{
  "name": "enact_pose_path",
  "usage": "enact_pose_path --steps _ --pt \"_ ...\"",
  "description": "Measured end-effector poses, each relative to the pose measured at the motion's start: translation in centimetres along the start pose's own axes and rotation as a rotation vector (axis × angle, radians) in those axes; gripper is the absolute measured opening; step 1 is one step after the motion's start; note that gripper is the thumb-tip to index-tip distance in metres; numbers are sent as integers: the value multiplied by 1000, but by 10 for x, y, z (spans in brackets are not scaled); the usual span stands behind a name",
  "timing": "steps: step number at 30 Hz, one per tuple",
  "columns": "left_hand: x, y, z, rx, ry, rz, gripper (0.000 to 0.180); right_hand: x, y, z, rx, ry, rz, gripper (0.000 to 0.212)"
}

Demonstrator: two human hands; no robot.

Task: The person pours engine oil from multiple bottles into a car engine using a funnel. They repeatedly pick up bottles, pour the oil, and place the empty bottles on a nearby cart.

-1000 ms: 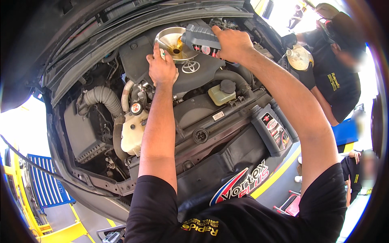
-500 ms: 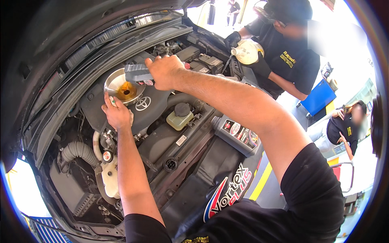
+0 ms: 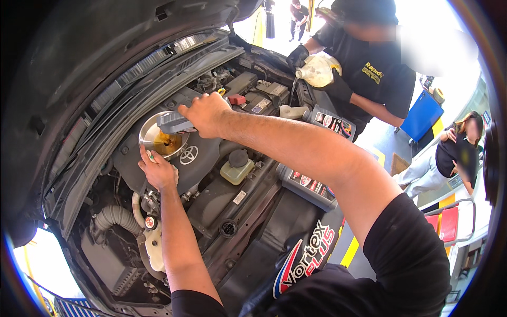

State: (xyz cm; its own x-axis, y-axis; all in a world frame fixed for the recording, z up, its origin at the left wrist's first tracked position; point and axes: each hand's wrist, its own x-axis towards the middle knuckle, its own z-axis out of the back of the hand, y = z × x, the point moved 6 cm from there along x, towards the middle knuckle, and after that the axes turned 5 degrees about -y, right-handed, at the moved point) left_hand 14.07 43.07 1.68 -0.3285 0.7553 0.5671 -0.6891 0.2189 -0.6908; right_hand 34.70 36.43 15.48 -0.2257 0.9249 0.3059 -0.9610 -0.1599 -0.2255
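A round metal funnel with amber oil in its bowl stands over the dark engine cover. My left hand grips the funnel's near side, its fingers closed at the rim. Something pale, perhaps a cloth, shows by that palm. From the right, my right hand is wrapped round a grey plastic oil bottle. The bottle lies tilted on its side, its neck end over the funnel. Its mouth and any stream leaving it cannot be made out clearly.
Two more grey oil bottles stand along the car's front. A co-worker in black gloves tilts a pale jug at the bay's far side. The raised hood hangs overhead; a reservoir is nearby.
My view has shifted, so the engine bay sits lower in the picture. The oil bottle has come slightly lower and further over the funnel. My left hand keeps its hold.
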Motion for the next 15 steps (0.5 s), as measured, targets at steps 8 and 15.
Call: enact_pose_path --steps 8,15 --pt "1 7 -3 43 5 17 46 -1 0 1 -44 17 3 66" --pt "1 13 1 36 -9 14 47 0 5 1 -73 15 12 64"
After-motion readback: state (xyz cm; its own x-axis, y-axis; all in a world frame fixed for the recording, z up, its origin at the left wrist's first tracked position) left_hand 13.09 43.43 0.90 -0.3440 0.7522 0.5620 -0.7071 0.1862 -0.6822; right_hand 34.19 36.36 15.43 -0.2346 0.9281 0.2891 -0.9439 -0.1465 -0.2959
